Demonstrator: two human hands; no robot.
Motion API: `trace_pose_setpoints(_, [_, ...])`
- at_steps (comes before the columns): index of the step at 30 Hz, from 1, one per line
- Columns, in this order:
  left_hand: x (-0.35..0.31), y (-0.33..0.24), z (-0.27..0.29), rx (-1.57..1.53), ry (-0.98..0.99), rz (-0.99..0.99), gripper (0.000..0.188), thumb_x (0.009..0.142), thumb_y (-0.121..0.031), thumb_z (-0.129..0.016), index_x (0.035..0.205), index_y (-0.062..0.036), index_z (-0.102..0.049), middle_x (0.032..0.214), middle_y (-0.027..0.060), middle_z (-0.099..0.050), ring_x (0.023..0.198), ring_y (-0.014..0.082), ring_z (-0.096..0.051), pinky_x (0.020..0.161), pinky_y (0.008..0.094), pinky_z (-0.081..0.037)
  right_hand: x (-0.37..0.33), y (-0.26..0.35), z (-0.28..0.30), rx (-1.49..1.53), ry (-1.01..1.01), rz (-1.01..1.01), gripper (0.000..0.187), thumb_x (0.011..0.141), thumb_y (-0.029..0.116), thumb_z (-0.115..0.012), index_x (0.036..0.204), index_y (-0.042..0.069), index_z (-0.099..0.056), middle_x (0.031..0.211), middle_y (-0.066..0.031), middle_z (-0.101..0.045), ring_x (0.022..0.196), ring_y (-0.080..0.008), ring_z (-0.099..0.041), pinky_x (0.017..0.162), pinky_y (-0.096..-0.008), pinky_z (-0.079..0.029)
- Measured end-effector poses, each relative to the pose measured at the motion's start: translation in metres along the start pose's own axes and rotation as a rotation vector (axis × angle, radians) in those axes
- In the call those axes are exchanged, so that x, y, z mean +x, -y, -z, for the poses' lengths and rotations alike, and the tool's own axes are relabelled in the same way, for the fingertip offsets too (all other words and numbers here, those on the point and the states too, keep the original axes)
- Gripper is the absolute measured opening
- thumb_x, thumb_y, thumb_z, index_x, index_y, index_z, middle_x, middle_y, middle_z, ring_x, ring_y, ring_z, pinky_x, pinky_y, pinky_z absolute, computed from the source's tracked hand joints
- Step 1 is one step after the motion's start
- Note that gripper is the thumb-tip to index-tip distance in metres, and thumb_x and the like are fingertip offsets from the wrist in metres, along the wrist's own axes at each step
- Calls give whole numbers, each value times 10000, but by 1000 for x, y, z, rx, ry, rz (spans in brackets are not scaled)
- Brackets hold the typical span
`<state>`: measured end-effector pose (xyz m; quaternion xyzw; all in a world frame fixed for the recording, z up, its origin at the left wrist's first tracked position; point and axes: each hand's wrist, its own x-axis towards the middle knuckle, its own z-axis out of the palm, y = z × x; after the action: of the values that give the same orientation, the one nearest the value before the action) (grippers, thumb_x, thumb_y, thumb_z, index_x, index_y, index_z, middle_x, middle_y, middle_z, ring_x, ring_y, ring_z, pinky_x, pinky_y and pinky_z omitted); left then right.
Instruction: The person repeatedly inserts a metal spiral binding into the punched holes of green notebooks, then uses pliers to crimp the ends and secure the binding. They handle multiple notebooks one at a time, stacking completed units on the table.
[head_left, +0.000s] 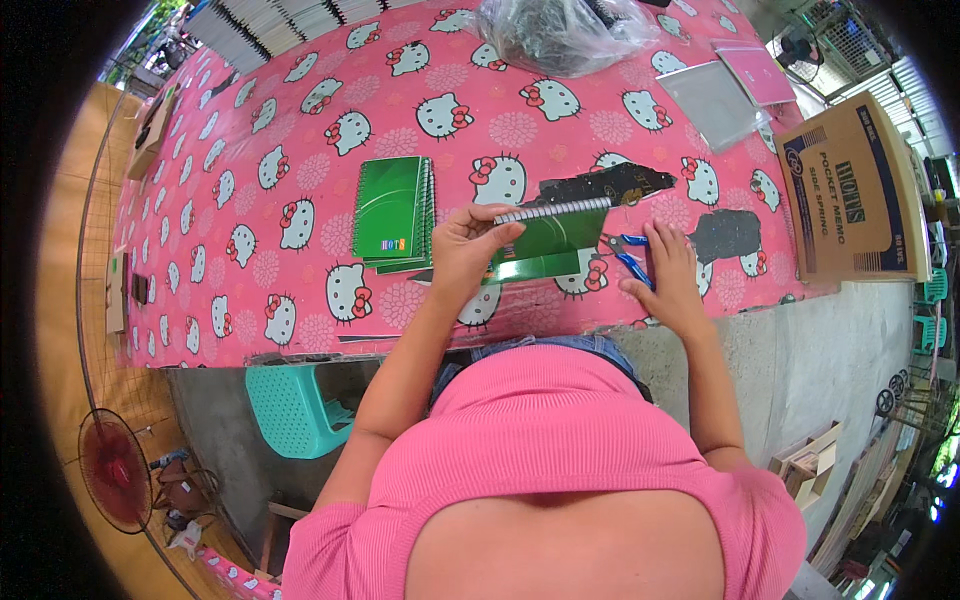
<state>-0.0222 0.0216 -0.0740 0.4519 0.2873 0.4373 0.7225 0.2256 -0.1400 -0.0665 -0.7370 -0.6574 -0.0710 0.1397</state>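
Note:
My left hand (470, 245) pinches a small green spiral notebook (560, 228) by its left end, its wire-bound edge up and tilted off the table. Beneath it lies another green notebook (535, 267), partly hidden. Around the spread handles of blue-handled pliers (632, 262) is my right hand (672, 275), thumb at the lower handle and fingers at the upper one. The pliers' jaws point left, close to the right end of the held notebook. Left of my left hand rests a stack of green spiral notebooks (392, 210).
A pink patterned cover (400, 110) with torn dark patches spreads over the table. A cardboard box (845, 190) stands at the right edge. Clear plastic bag (565, 35), plastic sleeve (712, 103) and rows of bound books (260, 25) lie farther back. A teal stool (290, 410) stands below, left.

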Motion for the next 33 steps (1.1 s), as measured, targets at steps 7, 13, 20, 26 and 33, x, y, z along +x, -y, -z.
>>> trace_pose_setpoints(7, [-8,-28,-27,397,-31,-526,179,784,84,-725,909,22,-613,1019,158,-659,921,162,-638,805,272,-524,15,56,58,623,-9,-147,453,851,300,-644,1220,51,-556,1095,-195,-550,1001,-358,-526,891,-451,-414])
trace_pose_setpoints(13, [-8,-31,-30,645,22,-705,197,758,109,-728,892,22,-613,984,161,-660,921,194,-644,806,294,-522,46,96,67,590,-54,34,449,835,245,-670,1221,52,-549,1107,-198,-542,1000,-365,-526,868,-426,-432])
trace_pose_setpoints(20, [-10,-28,-32,729,44,-825,217,716,116,-737,869,6,-629,934,144,-687,896,232,-655,828,363,-524,44,74,54,1390,530,-288,358,943,256,-573,1190,-4,-577,1021,-116,-633,880,-232,-616,751,-324,-503])
trace_pose_setpoints(26, [-16,-18,-20,865,286,-826,205,693,60,-733,846,-18,-622,985,136,-689,922,312,-646,852,414,-505,24,52,42,1288,644,-236,415,981,331,-500,1195,-16,-574,1086,-84,-628,1054,-238,-577,931,-350,-443])
trace_pose_setpoints(33, [-39,11,1,1123,526,-537,310,671,7,-699,959,-67,-610,1259,121,-599,1116,336,-571,924,422,-460,23,0,35,689,420,-314,428,932,368,-555,1177,17,-551,1017,-175,-564,955,-314,-554,828,-392,-432])
